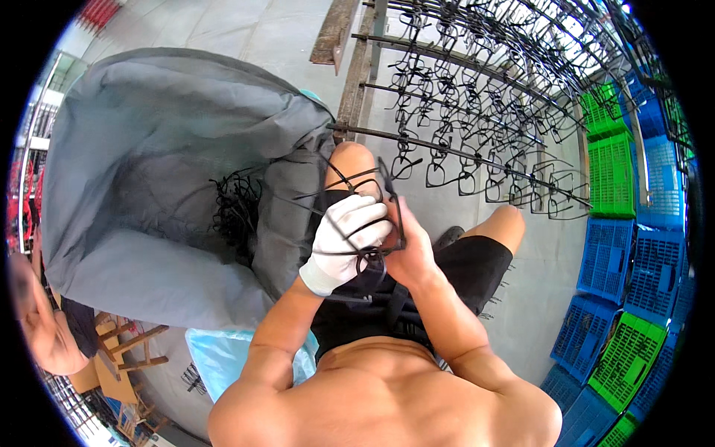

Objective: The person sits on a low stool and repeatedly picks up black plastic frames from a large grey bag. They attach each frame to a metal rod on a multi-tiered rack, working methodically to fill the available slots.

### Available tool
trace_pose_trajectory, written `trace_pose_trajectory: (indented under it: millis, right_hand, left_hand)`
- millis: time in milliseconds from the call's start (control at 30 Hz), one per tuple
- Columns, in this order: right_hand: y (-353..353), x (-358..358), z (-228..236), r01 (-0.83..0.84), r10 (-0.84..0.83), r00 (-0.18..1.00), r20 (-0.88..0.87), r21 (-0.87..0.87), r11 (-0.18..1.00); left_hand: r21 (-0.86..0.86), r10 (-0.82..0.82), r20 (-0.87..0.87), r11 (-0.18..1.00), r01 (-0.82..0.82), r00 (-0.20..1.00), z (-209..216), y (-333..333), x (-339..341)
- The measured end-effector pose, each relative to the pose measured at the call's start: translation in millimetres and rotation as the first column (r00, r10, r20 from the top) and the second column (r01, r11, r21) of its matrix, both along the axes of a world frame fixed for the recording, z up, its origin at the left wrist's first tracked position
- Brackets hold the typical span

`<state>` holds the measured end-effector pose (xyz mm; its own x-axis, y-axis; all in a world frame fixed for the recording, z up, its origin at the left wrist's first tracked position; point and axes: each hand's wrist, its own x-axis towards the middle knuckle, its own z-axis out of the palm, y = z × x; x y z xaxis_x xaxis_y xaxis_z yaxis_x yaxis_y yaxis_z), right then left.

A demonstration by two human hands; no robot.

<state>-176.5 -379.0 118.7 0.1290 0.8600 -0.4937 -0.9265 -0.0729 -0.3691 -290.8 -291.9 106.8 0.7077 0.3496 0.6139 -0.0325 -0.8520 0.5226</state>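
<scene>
While both hands, left hand [350, 238] and right hand [406, 253], grip black frames [372, 216], the grey sack [149, 149] holds more.

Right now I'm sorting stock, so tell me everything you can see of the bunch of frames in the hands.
The bunch of black eyeglass frames looks like thin dark plastic, several stacked together with temple arms sticking out leftward. The white-gloved left hand grips it; the bare right hand touches its right side. It is held above the lap, beside the grey sack.

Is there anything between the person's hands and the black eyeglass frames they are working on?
No. The gloved left hand is closed around a bunch of black eyeglass frames, and the bare right hand touches the same bunch from the other side. Only the white glove lies between the left palm and the frames.
</scene>
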Motion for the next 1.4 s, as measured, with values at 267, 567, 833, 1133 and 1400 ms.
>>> trace_pose_trajectory:
  millis: [267,567,833,1133,1400]
  right_hand:
    - [-0.9,36.3,-6.8,-0.328,0.351,0.817,0.458,-0.132,0.935]
    - [-10.1,0.8,-26.4,-0.301,0.266,0.935,-0.235,-0.131,0.945]
    - [-5.3,10.4,-16.5,-0.373,0.372,0.927,-0.037,-0.016,0.928]
    - [-9.0,41.6,-20.8,-0.182,0.224,0.905,-0.363,0.148,0.972]
    - [-33.4,54.7,-2.5,-0.398,0.351,0.913,0.206,0.276,0.875]
  left_hand:
    - [0.157,0.245,0.001,0.958,-0.242,0.970,-12.2,-11.2,-18.8]
    - [0.293,0.265,-0.065,0.927,-0.235,0.962,-23.0,-16.9,-25.4]
    - [0.352,0.200,-0.010,0.918,-0.183,0.980,-25.7,-2.1,-33.3]
    - [-0.086,-0.047,0.047,0.995,0.051,0.998,-9.1,-2.2,-43.6]
    - [0.096,0.367,0.170,0.917,-0.386,0.914,0.9,41.6,-59.9]
